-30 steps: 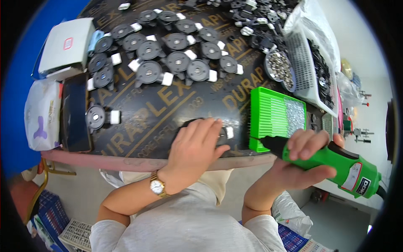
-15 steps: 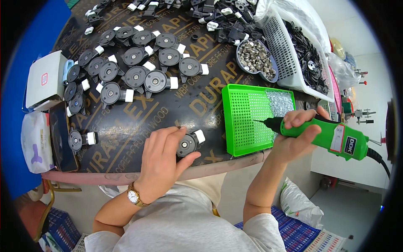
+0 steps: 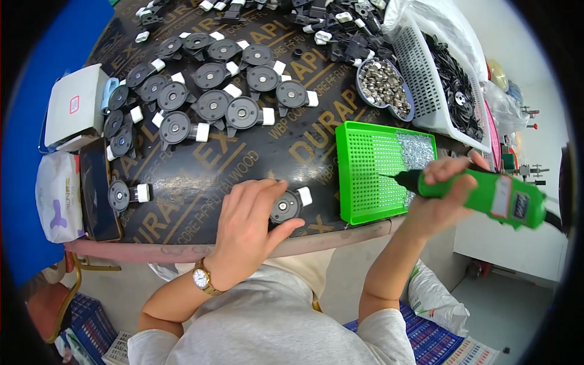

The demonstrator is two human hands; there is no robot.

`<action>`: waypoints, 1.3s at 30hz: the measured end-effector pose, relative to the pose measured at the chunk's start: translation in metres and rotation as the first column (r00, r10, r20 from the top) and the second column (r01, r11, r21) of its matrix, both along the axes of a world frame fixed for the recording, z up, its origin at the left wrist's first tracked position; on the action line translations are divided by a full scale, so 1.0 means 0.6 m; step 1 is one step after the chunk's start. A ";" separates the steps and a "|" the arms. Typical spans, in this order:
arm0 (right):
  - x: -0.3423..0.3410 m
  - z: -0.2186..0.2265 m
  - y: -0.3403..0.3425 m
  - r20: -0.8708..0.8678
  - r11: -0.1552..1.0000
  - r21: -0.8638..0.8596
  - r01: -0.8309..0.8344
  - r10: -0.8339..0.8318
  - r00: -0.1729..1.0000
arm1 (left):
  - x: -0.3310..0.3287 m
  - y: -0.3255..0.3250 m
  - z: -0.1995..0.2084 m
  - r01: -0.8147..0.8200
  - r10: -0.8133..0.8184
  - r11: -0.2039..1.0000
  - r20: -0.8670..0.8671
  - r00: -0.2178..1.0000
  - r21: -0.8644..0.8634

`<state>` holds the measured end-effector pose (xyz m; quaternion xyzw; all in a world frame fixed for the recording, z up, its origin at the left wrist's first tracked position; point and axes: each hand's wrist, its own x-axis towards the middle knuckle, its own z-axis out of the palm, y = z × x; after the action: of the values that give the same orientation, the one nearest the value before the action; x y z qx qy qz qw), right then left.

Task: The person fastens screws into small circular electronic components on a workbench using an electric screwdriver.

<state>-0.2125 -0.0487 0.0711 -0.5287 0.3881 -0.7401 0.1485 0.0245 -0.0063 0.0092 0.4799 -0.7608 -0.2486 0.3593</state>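
My left hand (image 3: 246, 230) rests near the table's front edge, its thumb and fingers curled around a black round plastic part (image 3: 285, 207) with a white tab. That part lies flat, and the hand covers some of it. In my right hand (image 3: 447, 191) is a green electric screwdriver (image 3: 483, 193), gripped by its body, with a dark nose and a thin bit pointing left. The bit hovers over the green perforated tray (image 3: 345, 176); whether it touches anything there I cannot tell. Small silvery screws (image 3: 416, 150) lie heaped at the tray's far right.
Several similar black discs with white tabs (image 3: 242, 113) stand grouped at the far left, and one (image 3: 119, 196) sits apart. A bowl of metal caps (image 3: 383, 85) and a white basket of black parts (image 3: 420, 91) are beyond the tray. At left are a box (image 3: 76, 106) and phone (image 3: 100, 194).
The whole view has shifted slightly, so the scene sits a little further right. Both hands keep their holds; the screwdriver's rear looks blurred by motion, its bit still over the tray.
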 end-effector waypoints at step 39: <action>0.253 0.011 0.040 -0.092 0.959 0.192 -0.210 0.231 0.969 | 0.007 0.010 -0.025 0.011 -0.013 1.000 -0.200 0.980 -0.011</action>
<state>-0.0606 -0.0244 0.0778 -0.5944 0.4001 -0.6492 0.2553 0.0286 -0.0006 -0.0057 0.4460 -0.7250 -0.2938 0.4349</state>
